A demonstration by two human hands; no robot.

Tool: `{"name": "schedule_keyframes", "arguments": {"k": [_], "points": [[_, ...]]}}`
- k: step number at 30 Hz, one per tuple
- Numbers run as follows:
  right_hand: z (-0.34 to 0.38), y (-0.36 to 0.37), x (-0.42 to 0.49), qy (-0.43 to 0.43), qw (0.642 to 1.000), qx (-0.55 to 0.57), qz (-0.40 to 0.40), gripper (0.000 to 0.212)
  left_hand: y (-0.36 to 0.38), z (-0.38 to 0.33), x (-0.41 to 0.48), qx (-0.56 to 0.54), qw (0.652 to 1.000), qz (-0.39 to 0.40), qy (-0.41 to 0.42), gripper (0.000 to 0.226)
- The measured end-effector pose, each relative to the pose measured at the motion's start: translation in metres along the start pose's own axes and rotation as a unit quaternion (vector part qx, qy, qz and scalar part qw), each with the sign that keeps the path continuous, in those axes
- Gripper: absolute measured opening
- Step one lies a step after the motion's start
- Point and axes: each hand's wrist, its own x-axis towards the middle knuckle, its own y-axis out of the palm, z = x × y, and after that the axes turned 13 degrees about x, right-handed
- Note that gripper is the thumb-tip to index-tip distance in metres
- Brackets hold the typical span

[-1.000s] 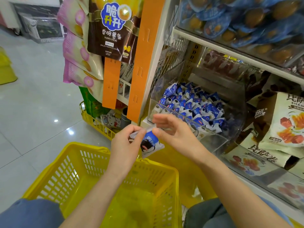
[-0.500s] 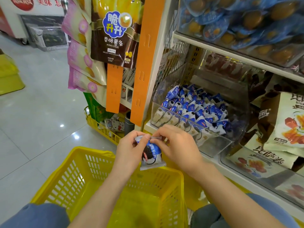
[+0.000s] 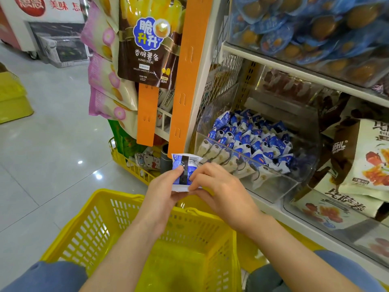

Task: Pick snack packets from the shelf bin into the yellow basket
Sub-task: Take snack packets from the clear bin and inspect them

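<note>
A blue and white snack packet [image 3: 185, 169] with a black stripe on its back is held above the far rim of the yellow basket [image 3: 88, 224]. My left hand [image 3: 162, 192] grips its left side and my right hand [image 3: 219, 186] pinches its right edge. Just behind and to the right, a clear shelf bin [image 3: 280, 186] holds several more blue and white packets [image 3: 248, 142]. The basket stands on the floor between my knees, and no packets show inside it.
An orange shelf post [image 3: 187, 76] and hanging potato-stick bags [image 3: 147, 43] stand behind my hands. Brown and cream snack bags [image 3: 362, 157] fill the shelf to the right. A low yellow wire rack [image 3: 130, 163] sits on the tiled floor at the left.
The packet has been turned over between both hands, so its striped back now faces me, and it sits slightly higher over the basket rim.
</note>
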Motion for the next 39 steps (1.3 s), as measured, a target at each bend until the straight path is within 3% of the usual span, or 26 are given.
{"name": "schedule_keyframes", "arguments": {"k": [3, 7, 10, 13, 15, 21, 26, 39], "points": [[0.001, 0.004, 0.000, 0.086, 0.994, 0.064, -0.013, 0.013, -0.001, 0.000, 0.000, 0.053, 0.998, -0.025, 0.023, 0.021], [-0.004, 0.007, 0.006, 0.290, 0.931, 0.194, -0.111, 0.022, 0.001, 0.003, -0.001, 0.106, 0.993, -0.039, 0.028, 0.015], [-0.009, 0.006, 0.010, 0.349, 0.882, 0.292, -0.127, 0.018, 0.003, 0.005, -0.002, 0.154, 0.987, -0.031, 0.043, 0.012], [-0.010, 0.006, 0.012, 0.378, 0.857, 0.332, -0.108, 0.018, 0.004, 0.006, -0.002, 0.150, 0.988, -0.017, 0.030, 0.012], [-0.010, 0.006, 0.011, 0.372, 0.862, 0.324, -0.119, 0.021, 0.005, 0.006, -0.001, 0.149, 0.988, -0.017, 0.030, 0.013], [-0.006, 0.016, 0.004, 0.285, 0.921, 0.229, -0.132, 0.015, 0.005, 0.010, -0.001, 0.168, 0.982, -0.057, 0.071, 0.013], [-0.005, 0.018, 0.002, 0.237, 0.950, 0.191, -0.070, 0.041, 0.003, 0.009, -0.001, 0.099, 0.992, -0.063, 0.042, 0.006], [-0.004, 0.014, 0.002, 0.189, 0.973, 0.130, -0.034, 0.039, 0.004, 0.010, -0.003, 0.092, 0.992, -0.071, 0.038, 0.012]]}}
